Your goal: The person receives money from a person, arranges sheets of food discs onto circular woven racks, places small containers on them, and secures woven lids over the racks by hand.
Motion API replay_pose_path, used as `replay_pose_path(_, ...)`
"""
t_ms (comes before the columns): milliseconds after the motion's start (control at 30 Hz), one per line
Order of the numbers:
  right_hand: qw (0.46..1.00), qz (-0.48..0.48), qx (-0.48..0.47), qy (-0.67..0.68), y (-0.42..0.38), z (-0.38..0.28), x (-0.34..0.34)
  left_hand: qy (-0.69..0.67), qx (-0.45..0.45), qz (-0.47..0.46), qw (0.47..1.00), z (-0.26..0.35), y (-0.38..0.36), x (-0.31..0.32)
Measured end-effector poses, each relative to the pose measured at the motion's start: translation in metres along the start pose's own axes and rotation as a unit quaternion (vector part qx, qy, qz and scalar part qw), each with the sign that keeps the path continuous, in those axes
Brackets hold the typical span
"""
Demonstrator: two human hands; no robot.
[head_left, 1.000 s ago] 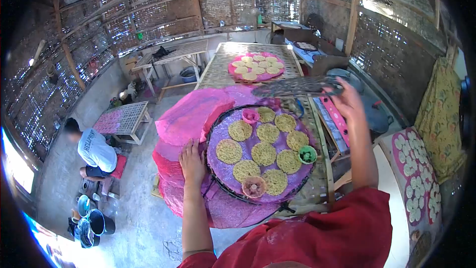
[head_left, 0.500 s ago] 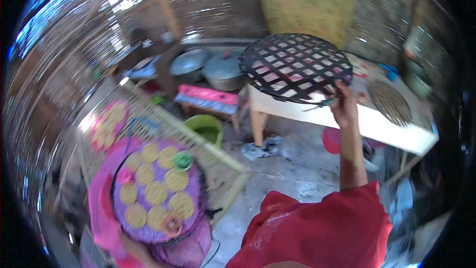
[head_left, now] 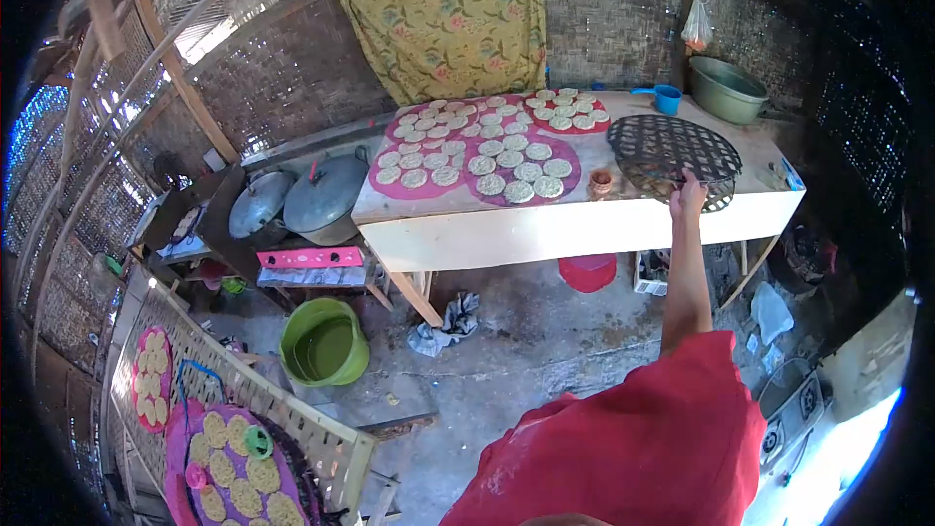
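Dark lattice tray lies almost wholly beyond the fingertips of the person's right hand, which pinch its near rim; how the thumb sits I can't make out. It spreads flat above the right part of the white table. Right underneath, partly covered by it, is a second, browner woven tray, so that spot is taken; whether the two touch I can't tell. What the left hand's fingers do, I can't tell.

Nearest the person, down to the left, yellowish rounds lie on a purple sheet by a slatted bamboo rack. Farther out, a green bucket stands on the floor. Up on the table, a small brown pot sits just left of both trays, and beyond it pale rounds cover pink sheets. Behind the trays stand a blue dipper and a greenish basin. Flowered cloth hangs on the far wall.
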State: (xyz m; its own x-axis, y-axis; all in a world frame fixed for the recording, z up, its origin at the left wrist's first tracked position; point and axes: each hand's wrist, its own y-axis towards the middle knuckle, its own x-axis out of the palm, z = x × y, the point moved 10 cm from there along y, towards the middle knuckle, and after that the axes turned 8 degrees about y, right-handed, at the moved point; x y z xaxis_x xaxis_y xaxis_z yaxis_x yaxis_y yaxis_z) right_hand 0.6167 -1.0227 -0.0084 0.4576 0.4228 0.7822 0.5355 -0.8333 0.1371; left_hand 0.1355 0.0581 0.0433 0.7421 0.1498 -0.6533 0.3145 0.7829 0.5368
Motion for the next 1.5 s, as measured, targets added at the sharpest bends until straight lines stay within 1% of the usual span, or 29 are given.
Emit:
replay_pose_path(67, 0.983, 0.107, 0.129, 0.078, 0.024, 0.039, -0.025, 0.008, -0.003, -0.003, 1.000, -0.002, 0.000, 0.007)
replay_pose_path(100, 0.962, 0.157, 0.213, 0.075, 0.017, 0.060, -0.031, 0.010, -0.007, -0.004, 1.000, -0.005, 0.001, 0.010)
replay_pose_path(167, 0.972, 0.138, 0.191, -0.003, 0.032, 0.114, -0.065, 0.011, -0.008, -0.005, 1.000, -0.009, 0.004, 0.017)
replay_pose_path(200, 0.966, 0.133, 0.214, -0.052, 0.016, 0.144, -0.070, 0.012, -0.008, -0.008, 1.000, -0.013, 0.008, 0.018)
replay_pose_path(233, 0.974, 0.089, 0.177, -0.114, -0.011, 0.159, -0.062, 0.011, -0.011, -0.010, 1.000, -0.024, 0.010, 0.017)
replay_pose_path(267, 0.961, 0.087, 0.145, -0.217, -0.048, 0.170, -0.043, 0.008, -0.014, -0.009, 1.000, -0.041, 0.012, 0.015)
replay_pose_path(333, 0.932, -0.108, 0.046, -0.343, -0.134, 0.181, 0.040, -0.006, -0.024, -0.007, 1.000, -0.090, 0.013, 0.002)
replay_pose_path(400, 0.907, -0.324, 0.126, -0.237, -0.263, 0.204, 0.137, -0.021, -0.024, -0.001, 0.999, -0.144, 0.009, -0.010)
replay_pose_path(467, 0.820, -0.510, 0.217, -0.140, -0.402, 0.216, 0.206, -0.027, -0.019, 0.012, 0.999, -0.185, -0.001, -0.024)
replay_pose_path(500, 0.758, -0.596, 0.235, -0.123, -0.474, 0.192, 0.240, -0.022, -0.017, 0.026, 0.999, -0.211, -0.007, -0.041)
replay_pose_path(567, 0.653, -0.695, 0.296, -0.046, -0.602, 0.165, 0.267, -0.009, -0.049, 0.055, 0.997, -0.161, -0.019, -0.060)
replay_pose_path(633, 0.528, -0.843, 0.092, 0.050, -0.701, 0.062, 0.310, -0.016, -0.081, 0.073, 0.994, -0.105, -0.026, -0.076)
replay_pose_path(667, 0.473, -0.874, 0.089, 0.064, -0.755, 0.035, 0.318, -0.012, -0.091, 0.073, 0.993, -0.080, -0.023, -0.076)
replay_pose_path(700, 0.412, -0.903, 0.084, 0.082, -0.815, 0.010, 0.322, 0.087, -0.067, 0.064, 0.992, -0.077, -0.023, -0.090)
replay_pose_path(733, 0.422, -0.903, 0.049, 0.066, -0.837, 0.008, 0.333, 0.179, -0.035, 0.044, 0.982, -0.064, -0.018, -0.085)
replay_pose_path(767, 0.439, -0.898, -0.016, 0.015, -0.854, 0.023, 0.347, 0.181, -0.041, 0.048, 0.981, -0.059, -0.016, -0.083)
replay_pose_path(800, 0.453, -0.887, -0.083, -0.036, -0.873, 0.038, 0.357, 0.241, -0.048, 0.032, 0.969, -0.061, -0.016, -0.080)
replay_pose_path(833, 0.400, -0.912, -0.082, -0.048, -0.893, 0.060, 0.357, 0.298, -0.053, 0.014, 0.953, -0.065, -0.017, -0.079)
replay_pose_path(933, 0.263, -0.964, -0.027, -0.024, -0.913, 0.095, 0.362, 0.287, -0.060, 0.034, 0.955, -0.074, -0.019, -0.081)
replay_pose_path(967, 0.261, -0.964, -0.033, -0.029, -0.912, 0.099, 0.367, 0.277, -0.062, 0.035, 0.958, -0.076, -0.020, -0.080)
replay_pose_path(1033, 0.265, -0.927, 0.248, -0.091, -0.905, 0.127, 0.367, 0.277, -0.065, 0.031, 0.958, -0.076, -0.021, -0.081)
replay_pose_path(1067, 0.266, -0.927, 0.244, -0.099, -0.902, 0.131, 0.369, 0.286, -0.067, 0.029, 0.955, -0.077, -0.021, -0.080)
replay_pose_path(1167, 0.309, -0.821, 0.476, -0.058, -0.896, 0.141, 0.379, 0.280, -0.072, 0.019, 0.957, -0.078, -0.021, -0.080)
replay_pose_path(1200, 0.307, -0.824, 0.473, -0.062, -0.903, 0.136, 0.384, 0.275, -0.076, 0.019, 0.958, -0.081, -0.022, -0.078)
replay_pose_path(1267, 0.389, -0.837, 0.385, -0.025, -0.921, 0.118, 0.416, 0.275, -0.082, 0.020, 0.958, -0.086, -0.021, -0.077)
replay_pose_path(1367, 0.333, -0.905, 0.263, 0.035, -1.008, 0.089, 0.433, 0.277, -0.081, 0.016, 0.957, -0.085, -0.020, -0.079)
replay_pose_path(1433, 0.306, -0.937, 0.170, 0.012, -1.062, 0.076, 0.435, 0.272, -0.085, 0.015, 0.958, -0.083, -0.020, -0.080)
replay_pose_path(1467, 0.301, -0.938, 0.170, 0.017, -1.084, 0.082, 0.432, 0.265, -0.087, 0.011, 0.960, -0.083, -0.021, -0.080)
replay_pose_path(1500, 0.323, -0.945, 0.023, 0.045, -1.105, 0.083, 0.431, 0.252, -0.087, 0.014, 0.964, -0.082, -0.021, -0.081)
